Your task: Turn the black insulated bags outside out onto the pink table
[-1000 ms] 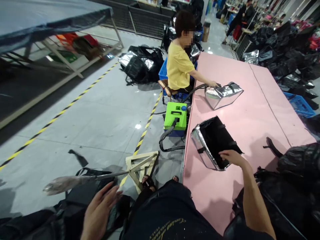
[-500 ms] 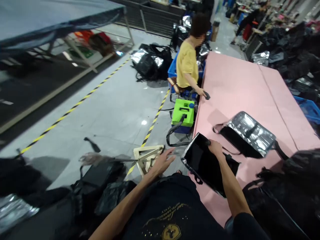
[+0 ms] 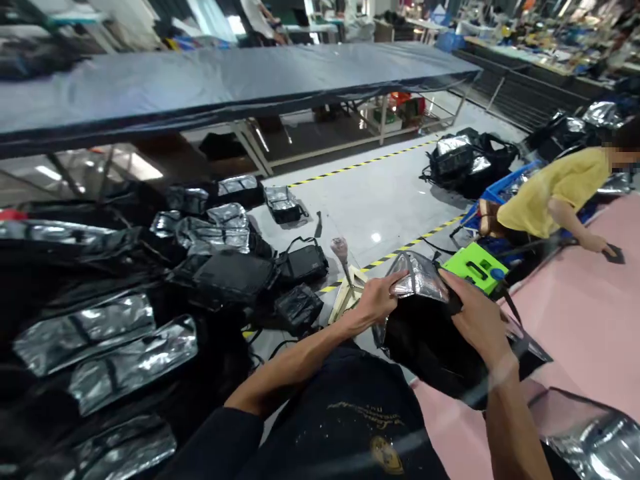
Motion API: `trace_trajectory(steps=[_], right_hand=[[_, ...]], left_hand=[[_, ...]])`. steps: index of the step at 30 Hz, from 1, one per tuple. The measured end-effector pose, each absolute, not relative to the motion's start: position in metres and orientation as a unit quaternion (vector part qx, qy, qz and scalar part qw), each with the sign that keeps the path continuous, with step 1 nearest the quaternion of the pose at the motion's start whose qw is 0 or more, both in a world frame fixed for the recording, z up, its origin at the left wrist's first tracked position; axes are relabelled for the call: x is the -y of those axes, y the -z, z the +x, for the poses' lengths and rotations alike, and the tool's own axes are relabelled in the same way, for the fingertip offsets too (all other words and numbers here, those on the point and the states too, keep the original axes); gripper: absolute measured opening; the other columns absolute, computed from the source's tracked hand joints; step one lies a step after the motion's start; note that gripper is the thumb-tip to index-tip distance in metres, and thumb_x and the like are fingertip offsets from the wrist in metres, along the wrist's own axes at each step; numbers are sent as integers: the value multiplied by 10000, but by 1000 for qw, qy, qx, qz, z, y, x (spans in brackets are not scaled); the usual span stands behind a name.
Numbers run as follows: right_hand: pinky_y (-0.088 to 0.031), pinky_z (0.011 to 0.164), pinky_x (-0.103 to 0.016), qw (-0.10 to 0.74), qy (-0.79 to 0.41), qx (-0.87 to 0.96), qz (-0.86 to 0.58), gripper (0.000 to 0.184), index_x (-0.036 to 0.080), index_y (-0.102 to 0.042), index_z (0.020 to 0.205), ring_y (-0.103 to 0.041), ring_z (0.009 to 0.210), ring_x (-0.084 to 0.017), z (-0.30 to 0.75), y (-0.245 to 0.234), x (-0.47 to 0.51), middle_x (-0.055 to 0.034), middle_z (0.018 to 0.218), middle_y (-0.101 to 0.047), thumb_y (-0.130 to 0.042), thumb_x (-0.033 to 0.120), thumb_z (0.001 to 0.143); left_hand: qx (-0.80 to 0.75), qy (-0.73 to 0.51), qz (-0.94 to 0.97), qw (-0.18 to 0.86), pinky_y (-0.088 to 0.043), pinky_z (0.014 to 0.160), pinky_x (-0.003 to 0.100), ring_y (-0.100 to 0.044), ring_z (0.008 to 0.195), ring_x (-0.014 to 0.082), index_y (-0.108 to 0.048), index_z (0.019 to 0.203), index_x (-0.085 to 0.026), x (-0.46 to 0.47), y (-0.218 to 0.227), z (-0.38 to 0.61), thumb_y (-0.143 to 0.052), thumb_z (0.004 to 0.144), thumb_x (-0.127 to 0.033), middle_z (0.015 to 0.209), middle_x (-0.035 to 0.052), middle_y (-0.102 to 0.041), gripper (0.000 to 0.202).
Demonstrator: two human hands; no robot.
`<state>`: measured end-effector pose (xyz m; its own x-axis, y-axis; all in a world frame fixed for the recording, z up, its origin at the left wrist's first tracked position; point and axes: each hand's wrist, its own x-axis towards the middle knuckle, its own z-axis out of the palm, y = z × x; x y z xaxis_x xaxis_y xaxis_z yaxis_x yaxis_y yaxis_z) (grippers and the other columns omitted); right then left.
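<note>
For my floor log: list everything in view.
held bag: one, black and silver, in both hands
work table: one, pink, right
table bag: one, mostly silver, bottom right
box: one, bright green, beside work table
co-worker: one, yellow top, far right
tool: one, black, in co-worker's hand
crate: at least one, blue, beside co-worker
other bags: many, black and silver, left and beyond
stand: one, cream, floor ahead
striped tape: two lines, yellow-black, floor
covered table: one, grey, back
background: too blurred to count
left hand: one, on held bag
right hand: one, on held bag
shirt: one, navy, bottom centre

Silvery bag [image 3: 600, 443] on pink table [image 3: 585, 320]
</note>
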<state>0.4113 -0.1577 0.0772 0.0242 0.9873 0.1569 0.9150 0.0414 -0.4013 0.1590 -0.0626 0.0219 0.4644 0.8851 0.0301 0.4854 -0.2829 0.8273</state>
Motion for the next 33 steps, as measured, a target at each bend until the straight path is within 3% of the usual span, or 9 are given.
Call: trace_trajectory(steps=[5,9,13,20,22,25,27,30,33], right_hand=[[-543,1250,-571,252,-86,775,-573,802,354,-523,1722,-668,1462,-329,316,-81,122,-56,1588,-707,-514,71,971],[-565,1211,-509,290,-115,773,-553,673,310,-544,1675,-694,1416,-307,260,-63,95,-73,1563,-722,-522,127,1028],[-601,1059,-438,307,-100,755,-571,493,286,-638,1524,-752,1235,-299,239,-40,59,-92,1359,-801,-507,165,1065],[-504,815,-334,184,-85,834,-514,326,244,-760,1254,-743,928,-254,236,-32,-31,-90,1007,-812,-447,233,1166],[-479,779,-315,136,-126,841,-508,309,237,-745,1335,-755,905,-255,235,-35,-60,-78,1001,-826,-507,238,1138],[-478,767,-301,69,-204,828,-518,503,263,-650,1551,-768,866,-266,233,-32,-100,-55,1000,-848,-611,231,1051],[-497,795,-300,63,-255,814,-518,519,301,-655,1556,-774,884,-263,232,-23,-123,-46,1063,-860,-612,247,1042],[-499,802,-294,87,-317,788,-521,305,292,-781,1285,-745,873,-241,231,0,-159,-36,1042,-847,-554,315,1083],[-468,754,-283,76,-351,750,-555,271,244,-760,949,-680,814,-223,230,35,-200,-38,894,-796,-545,359,1070]], left_hand=[[-555,-302,696,342,-631,892,326,-850,999,286,-832,1440,-246,69,-50,72,-632,755,-19,1162,54,-897,749],[-612,-343,641,313,-637,950,327,-838,1133,297,-863,1374,-254,64,-44,36,-634,771,-42,1268,32,-878,680],[-628,-345,612,334,-636,969,326,-837,1154,297,-883,1320,-236,37,-30,20,-615,771,-29,1261,32,-879,644],[-588,-315,632,393,-605,856,286,-836,960,254,-902,1170,-183,-32,-18,-24,-609,799,-111,1071,32,-899,478],[-582,-320,639,387,-596,860,265,-820,944,227,-876,1209,-177,-53,-11,-34,-599,780,-116,1067,35,-894,515],[-586,-330,641,369,-590,893,238,-811,1005,205,-799,1372,-207,-83,10,-41,-611,736,-116,1146,29,-886,669],[-586,-326,646,365,-589,921,239,-809,1029,203,-770,1414,-221,-104,27,-43,-622,693,-99,1213,41,-876,746],[-575,-338,643,376,-570,906,231,-797,1003,190,-731,1462,-194,-139,53,-42,-619,686,-70,1210,74,-867,793],[-570,-374,614,398,-533,895,215,-763,978,165,-617,1594,-159,-177,81,-36,-604,726,-48,1153,69,-849,876]])
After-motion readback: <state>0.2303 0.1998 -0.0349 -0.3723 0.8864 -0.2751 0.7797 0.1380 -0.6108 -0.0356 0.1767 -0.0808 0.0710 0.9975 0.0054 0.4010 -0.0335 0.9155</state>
